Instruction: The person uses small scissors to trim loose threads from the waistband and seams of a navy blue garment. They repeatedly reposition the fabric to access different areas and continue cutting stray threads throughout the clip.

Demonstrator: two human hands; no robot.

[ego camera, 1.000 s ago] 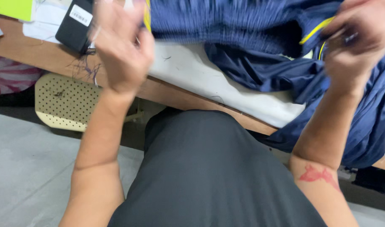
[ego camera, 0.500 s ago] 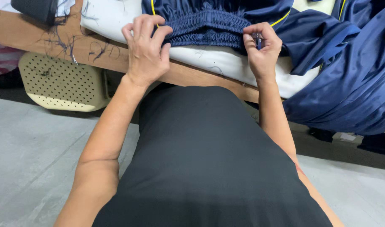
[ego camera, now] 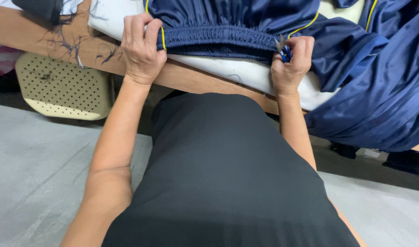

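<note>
Navy shorts (ego camera: 246, 23) with yellow piping spread across top centre of frame on white padded board (ego camera: 227, 73), gathered elastic waistband (ego camera: 218, 39) facing down toward body. Left hand (ego camera: 142, 48) at upper left, knuckles up, fingers curled closed over left end of waistband, forearm running down to lower left. Right hand (ego camera: 291, 64) at upper right of centre, fist closed on right end of waistband plus small blue-handled snips (ego camera: 284, 49), blades poking up. Right forearm dropping straight down, partly hidden behind black top. Wooden table edge (ego camera: 195, 80) under board, loose dark threads at upper left. Perforated cream stool seat (ego camera: 58, 87) at left, grey floor below.
</note>
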